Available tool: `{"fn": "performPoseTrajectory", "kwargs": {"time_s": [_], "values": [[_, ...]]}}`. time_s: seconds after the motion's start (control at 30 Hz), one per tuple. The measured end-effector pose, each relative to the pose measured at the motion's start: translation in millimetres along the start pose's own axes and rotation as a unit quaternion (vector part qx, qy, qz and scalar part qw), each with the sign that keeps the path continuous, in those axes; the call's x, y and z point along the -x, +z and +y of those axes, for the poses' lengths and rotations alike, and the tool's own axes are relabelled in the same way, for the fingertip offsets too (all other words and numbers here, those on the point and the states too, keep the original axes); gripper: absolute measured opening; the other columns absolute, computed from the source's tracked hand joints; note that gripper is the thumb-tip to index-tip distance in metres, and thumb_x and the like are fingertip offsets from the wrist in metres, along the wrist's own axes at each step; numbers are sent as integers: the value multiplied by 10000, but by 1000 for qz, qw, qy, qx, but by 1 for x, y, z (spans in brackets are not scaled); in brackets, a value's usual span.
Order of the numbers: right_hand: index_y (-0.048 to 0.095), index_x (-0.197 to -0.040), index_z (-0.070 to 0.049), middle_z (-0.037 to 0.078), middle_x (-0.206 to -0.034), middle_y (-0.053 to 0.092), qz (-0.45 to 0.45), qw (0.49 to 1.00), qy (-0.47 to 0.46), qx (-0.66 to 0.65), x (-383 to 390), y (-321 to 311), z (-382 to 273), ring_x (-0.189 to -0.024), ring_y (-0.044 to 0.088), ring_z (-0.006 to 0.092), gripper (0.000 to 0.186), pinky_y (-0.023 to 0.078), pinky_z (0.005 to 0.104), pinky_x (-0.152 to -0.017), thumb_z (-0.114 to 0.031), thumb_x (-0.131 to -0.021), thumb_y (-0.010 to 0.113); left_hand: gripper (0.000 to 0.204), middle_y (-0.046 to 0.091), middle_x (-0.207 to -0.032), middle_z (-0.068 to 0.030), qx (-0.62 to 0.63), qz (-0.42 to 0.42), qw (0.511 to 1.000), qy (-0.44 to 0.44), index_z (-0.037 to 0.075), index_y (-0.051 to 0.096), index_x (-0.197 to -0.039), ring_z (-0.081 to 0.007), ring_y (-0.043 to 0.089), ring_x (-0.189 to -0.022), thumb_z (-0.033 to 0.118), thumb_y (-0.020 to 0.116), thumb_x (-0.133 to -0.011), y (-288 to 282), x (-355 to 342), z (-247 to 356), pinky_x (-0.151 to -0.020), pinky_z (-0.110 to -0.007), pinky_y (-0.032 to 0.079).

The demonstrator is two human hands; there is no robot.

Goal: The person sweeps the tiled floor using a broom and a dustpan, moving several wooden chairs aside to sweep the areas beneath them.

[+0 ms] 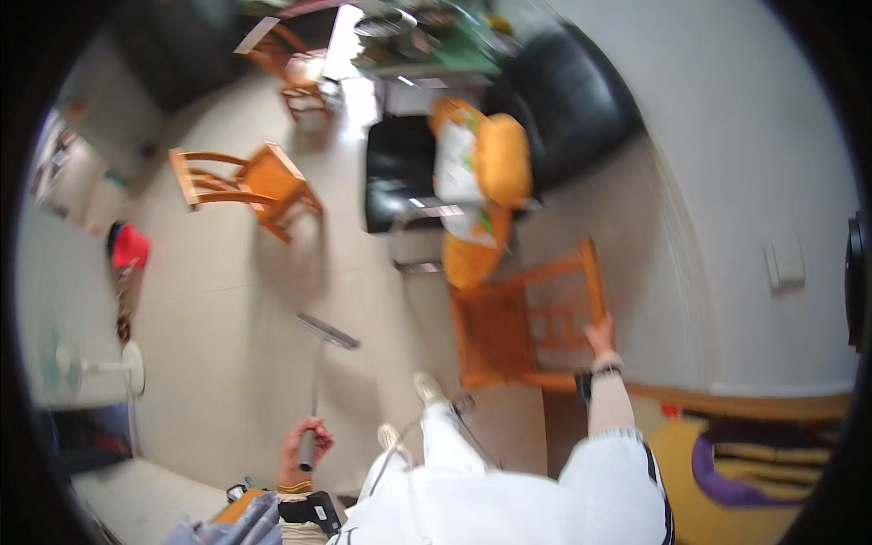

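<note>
My left hand [307,445] is closed around the dark grip of a long-handled tool [315,381]. It has a thin shaft and a narrow, flat grey head [328,331] at or just above the floor; blur hides whether it is a squeegee or a broom. On the other side, my right hand [600,336] grips the top of the backrest of an orange-brown wooden chair [491,334]. The chair's seat lies to the left of that hand, in front of my feet. Motion smears the chair's edges, so I cannot tell if its legs touch the floor.
Beyond the held chair stands a black chair [400,168] with a bread-shaped cushion [502,162]. A black sofa-like seat [577,100] is against the right wall. Another wooden chair [272,182] stands at the far left. A white fan [133,368] is at the left edge.
</note>
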State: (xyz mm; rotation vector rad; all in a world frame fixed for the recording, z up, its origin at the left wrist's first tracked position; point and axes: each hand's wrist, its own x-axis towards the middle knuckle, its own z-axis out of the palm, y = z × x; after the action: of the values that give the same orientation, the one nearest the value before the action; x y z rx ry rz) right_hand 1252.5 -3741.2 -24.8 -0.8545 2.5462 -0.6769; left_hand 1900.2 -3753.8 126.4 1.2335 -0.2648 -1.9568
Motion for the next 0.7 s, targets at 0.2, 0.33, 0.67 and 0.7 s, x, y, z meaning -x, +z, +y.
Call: {"fn": "performPoseTrajectory", "kwargs": {"time_s": [0.2,0.33,0.67,0.7], "values": [[164,-1366,-44,249,-1356,256,-43,988,124,78,-1,-44,-12,-1265,233,385,923,193,422,-1048,-295,-643,681,153,527,-632,-9,-20,97,988,-118,29,545,-869,-145,533,-617,172,521,-819,47,-16,-1,-643,-276,445],[138,-1369,-20,258,-1369,227,-43,994,87,46,6,-41,-3,-1267,229,394,929,194,427,-1047,-302,-665,674,183,529,-666,-13,-36,73,988,-134,16,548,-900,-144,535,-652,179,517,-823,51,-26,-7,-665,-280,438],[17,-1339,89,290,-1403,39,-101,972,127,171,11,-32,-17,-1315,50,396,988,111,397,-1081,-221,-669,674,172,556,-661,-20,35,47,987,-152,8,556,-885,-158,550,-660,159,481,-848,79,-33,-3,-686,-287,441],[36,-1335,91,293,-1401,51,-78,968,139,195,12,-27,-21,-1313,71,395,987,126,381,-1080,-212,-650,680,171,554,-658,-19,13,51,988,-146,4,554,-882,-158,548,-659,156,484,-847,82,-30,-2,-693,-284,441]]}}
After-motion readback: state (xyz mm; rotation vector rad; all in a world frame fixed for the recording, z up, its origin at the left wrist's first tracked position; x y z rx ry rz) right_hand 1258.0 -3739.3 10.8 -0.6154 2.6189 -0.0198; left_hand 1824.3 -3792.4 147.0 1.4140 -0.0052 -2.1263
